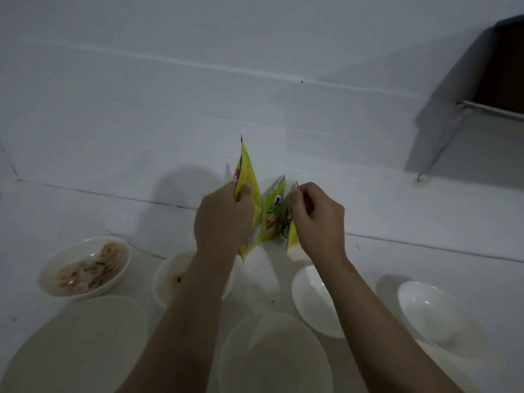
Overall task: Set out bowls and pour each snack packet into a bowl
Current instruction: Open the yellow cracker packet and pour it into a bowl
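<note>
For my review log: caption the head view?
Left hand holds yellow packet, right hand pinches another; bowls wait below.

Yellow packet (248,177) upright (green packet (273,208) beside), bowls (312,296) below.

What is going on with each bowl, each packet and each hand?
Far-left white bowl: holds snacks.
Second white bowl: some crumbs inside, partly hidden.
Two right white bowls: empty.
Yellow snack packet: held by left hand.
Smaller yellow packet: pinched by right hand.
Green packet: standing, untouched.

Dim white tiled floor (198,89), with a metal-legged dark table (487,89) at right.
</note>
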Demonstrator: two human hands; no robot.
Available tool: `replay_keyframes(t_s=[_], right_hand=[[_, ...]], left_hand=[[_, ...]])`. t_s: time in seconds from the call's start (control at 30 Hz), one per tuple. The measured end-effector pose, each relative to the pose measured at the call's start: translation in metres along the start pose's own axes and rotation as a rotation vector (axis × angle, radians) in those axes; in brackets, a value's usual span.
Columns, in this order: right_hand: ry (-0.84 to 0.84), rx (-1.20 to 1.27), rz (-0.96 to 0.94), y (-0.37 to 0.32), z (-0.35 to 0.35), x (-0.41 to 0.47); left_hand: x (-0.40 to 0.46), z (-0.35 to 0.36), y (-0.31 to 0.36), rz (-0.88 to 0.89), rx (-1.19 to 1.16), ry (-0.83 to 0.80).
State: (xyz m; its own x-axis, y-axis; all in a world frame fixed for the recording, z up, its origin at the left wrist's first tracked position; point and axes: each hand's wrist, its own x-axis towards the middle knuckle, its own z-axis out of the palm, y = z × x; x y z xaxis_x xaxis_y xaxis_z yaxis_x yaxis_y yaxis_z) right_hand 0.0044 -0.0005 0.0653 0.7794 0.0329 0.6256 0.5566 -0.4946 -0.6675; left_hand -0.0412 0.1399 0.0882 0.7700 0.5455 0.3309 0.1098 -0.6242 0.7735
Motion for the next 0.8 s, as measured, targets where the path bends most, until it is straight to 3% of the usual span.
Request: replay_keyframes(t_s=[0.13,0.37,0.8], right_hand=[[0.065,0.057,0.018,-0.004,-0.035,-0.033],[0.251,0.109,0.034,-0.005,-0.128,-0.082],[0.31,-0.049,0.259,0.065,-0.339,-0.187]], left_hand=[[-0.067,-0.01,0.022,0.181,-0.176,0.079],[-0.146,0.015,0.079,0.392,-0.452,-0.012],[-0.317,0.105,0.193,0.328,-0.533,-0.53]])
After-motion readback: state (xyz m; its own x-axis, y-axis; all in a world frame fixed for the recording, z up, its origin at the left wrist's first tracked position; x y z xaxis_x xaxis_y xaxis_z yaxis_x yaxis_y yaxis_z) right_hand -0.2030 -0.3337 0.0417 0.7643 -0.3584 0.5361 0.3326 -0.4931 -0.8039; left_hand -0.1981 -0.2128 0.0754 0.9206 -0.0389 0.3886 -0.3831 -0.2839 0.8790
